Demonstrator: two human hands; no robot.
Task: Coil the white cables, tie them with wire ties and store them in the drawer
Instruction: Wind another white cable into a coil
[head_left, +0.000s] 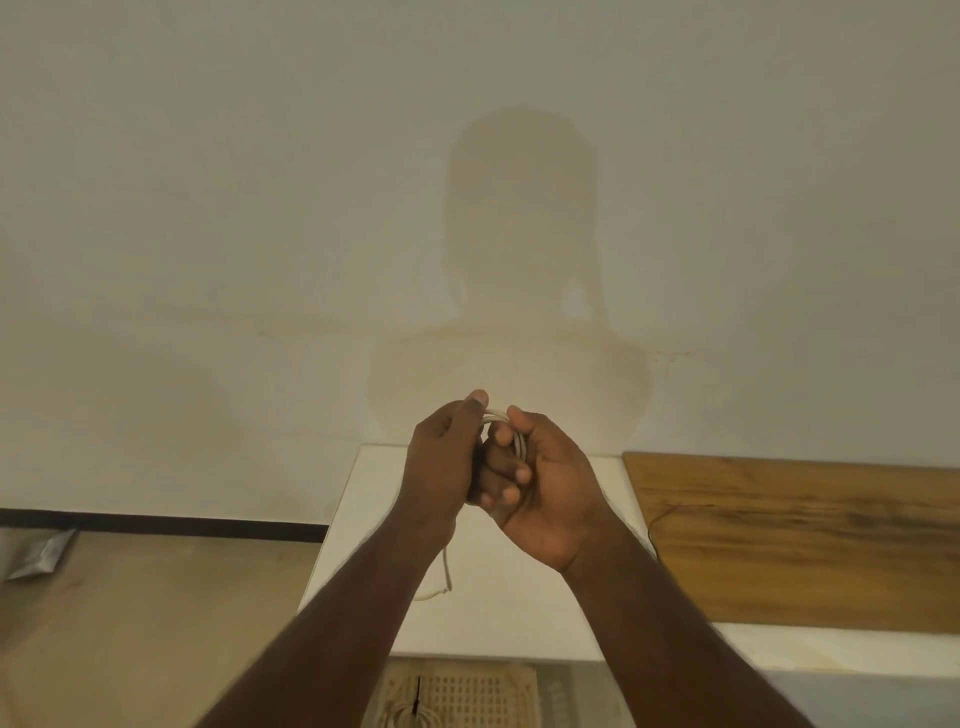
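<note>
Head view: two hands winding a white cable into a coil

Head camera looks forward and down at two bare hands raised before a plain pale wall (260, 208). Right hand (545, 483) is turned palm up, its fingers (506, 467) curled round a small coil of white cable (511, 431), the thumb pressed on the loops' top. Left hand (441, 467) meets it from the other side, thumb and curled fingers pinching the same loops at the near edge. Both hands therefore hold the cable; neither is free.

Below the left wrist a loose tail of the cable (445, 577) hangs down and ends just above a white tabletop (519, 613). To the right of the fingers, on that tabletop, lies a wooden board (805, 540) with a thin dark wire at its left edge.

Cable looks light, thin and limp but springy, so the loops will likely open if the pinch loosens. Best hold is probably across all loops at one spot, leaving the opposite side free for a tie.

Much of the coil is hidden inside the palms, so the loop count is unclear. No wire tie can be seen. Under the tabletop's near edge a perforated tray-like thing (457, 696), possibly the drawer, is cut off by the frame.
</note>
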